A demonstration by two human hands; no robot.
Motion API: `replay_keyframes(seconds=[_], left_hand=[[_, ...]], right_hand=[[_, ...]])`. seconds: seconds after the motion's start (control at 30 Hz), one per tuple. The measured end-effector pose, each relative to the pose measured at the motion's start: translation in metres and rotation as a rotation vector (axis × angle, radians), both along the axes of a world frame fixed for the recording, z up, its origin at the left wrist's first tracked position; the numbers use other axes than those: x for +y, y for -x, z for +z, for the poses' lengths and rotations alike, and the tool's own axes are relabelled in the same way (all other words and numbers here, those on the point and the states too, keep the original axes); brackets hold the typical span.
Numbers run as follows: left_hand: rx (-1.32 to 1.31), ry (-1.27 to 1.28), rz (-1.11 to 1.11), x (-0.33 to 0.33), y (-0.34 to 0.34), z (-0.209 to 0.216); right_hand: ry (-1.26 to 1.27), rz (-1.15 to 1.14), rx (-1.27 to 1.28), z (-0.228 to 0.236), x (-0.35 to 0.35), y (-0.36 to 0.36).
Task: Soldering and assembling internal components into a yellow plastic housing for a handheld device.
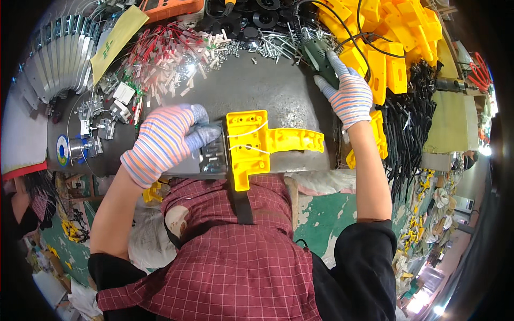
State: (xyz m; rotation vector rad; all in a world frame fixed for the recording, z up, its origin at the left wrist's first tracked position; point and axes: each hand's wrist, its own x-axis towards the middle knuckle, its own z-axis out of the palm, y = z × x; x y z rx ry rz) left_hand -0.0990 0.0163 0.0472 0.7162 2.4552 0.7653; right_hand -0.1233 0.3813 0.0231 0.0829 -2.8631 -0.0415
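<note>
A yellow plastic half-shell with a handle (pixel 249 142) lies hollow side up at the table's front edge, white wires running across it. A grey metal piece (pixel 213 155) adjoins its left side. Beside that piece is my left hand (pixel 163 139), gloved and slightly blurred, its thumb and fingers brought together; what they pinch is hidden. My right hand (pixel 348 96), also in a striped glove, reaches to the back right and grips a dark green corded power tool (pixel 319 58), with the thumb on one side and the fingers on the other.
Red and white wired parts (pixel 166 59) are heaped at the back left, beside curved metal plates (pixel 67 53). Loose screws (pixel 278 44) and black discs (pixel 265 18) lie at the back. Yellow shells (pixel 396 32) pile up at the right, above black cables (pixel 407 117).
</note>
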Motion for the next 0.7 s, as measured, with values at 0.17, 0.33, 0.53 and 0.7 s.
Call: replay_keyframes(seconds=[0.17,0.33,0.53,0.7], left_hand=[[0.826,-0.062,0.214,0.019,-0.035,-0.014],[0.826,-0.048,0.157,0.052,-0.069,-0.025],[0.791,-0.541,0.049,0.056,-0.061,-0.049],[0.795,-0.437,-0.181,0.055,-0.063,-0.050]], right_hand=[[-0.045,0.122,0.287,0.009,-0.011,-0.013],[0.330,0.723,-0.132,0.045,-0.090,-0.043],[0.355,0.752,-0.211,0.010,-0.098,-0.047],[0.348,0.647,0.013,0.018,-0.095,-0.047]])
